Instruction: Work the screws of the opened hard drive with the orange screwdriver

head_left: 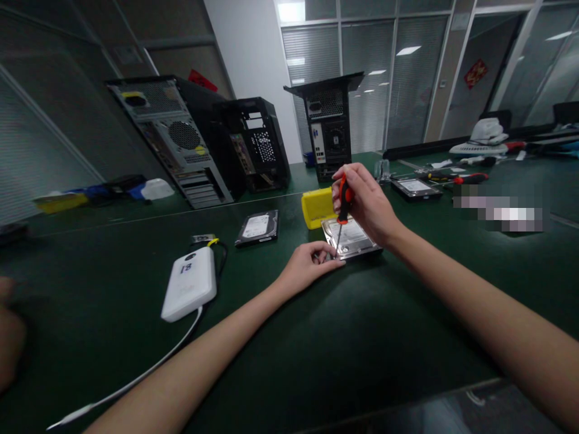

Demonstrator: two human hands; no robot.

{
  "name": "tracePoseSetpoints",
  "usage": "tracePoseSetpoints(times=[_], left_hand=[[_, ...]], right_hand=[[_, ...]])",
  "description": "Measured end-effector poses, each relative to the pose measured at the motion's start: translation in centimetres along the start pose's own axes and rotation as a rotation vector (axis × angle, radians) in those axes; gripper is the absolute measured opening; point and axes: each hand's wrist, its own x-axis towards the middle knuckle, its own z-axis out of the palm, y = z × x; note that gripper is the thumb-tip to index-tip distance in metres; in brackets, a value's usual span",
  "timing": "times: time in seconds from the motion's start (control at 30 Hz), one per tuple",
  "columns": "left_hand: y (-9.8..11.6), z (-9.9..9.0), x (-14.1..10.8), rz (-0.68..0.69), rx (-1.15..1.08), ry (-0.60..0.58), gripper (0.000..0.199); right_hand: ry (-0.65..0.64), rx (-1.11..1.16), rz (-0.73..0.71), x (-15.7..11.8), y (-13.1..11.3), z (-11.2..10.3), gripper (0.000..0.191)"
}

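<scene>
A silver hard drive (357,236) lies label side up on the dark green table, in front of a yellow plastic case (317,208). My right hand (365,202) is closed round the red and black handle of a screwdriver (346,196), held upright with its shaft pointing down. The tip meets the drive's near left corner. My left hand (312,260) grips that same corner, thumb along the front edge and fingers curled beside the screwdriver tip. Whether a screw sits under the tip is too small to tell.
Another hard drive (257,228) and a white power bank (190,283) with a cable lie to the left. Computer cases (181,132) stand behind. At the right are a third drive (415,187) and pliers (470,178). Part of another person's arm (9,337) shows at the left edge.
</scene>
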Motion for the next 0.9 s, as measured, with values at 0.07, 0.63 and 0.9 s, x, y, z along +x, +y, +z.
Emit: tracePoseSetpoints(times=[0.07, 0.63, 0.9], left_hand=[[0.05, -0.02, -0.01, -0.005, 0.004, 0.000, 0.038], [0.09, -0.02, 0.01, -0.023, 0.015, -0.009, 0.039], [0.24, 0.01, 0.04, -0.031, 0.007, -0.011, 0.039]], right_hand=[[0.014, 0.008, 0.006, 0.01, -0.03, 0.03, 0.024], [0.018, 0.006, -0.012, 0.07, 0.24, 0.03, 0.024], [0.024, 0.025, 0.042, -0.15, -0.18, 0.54, 0.044]])
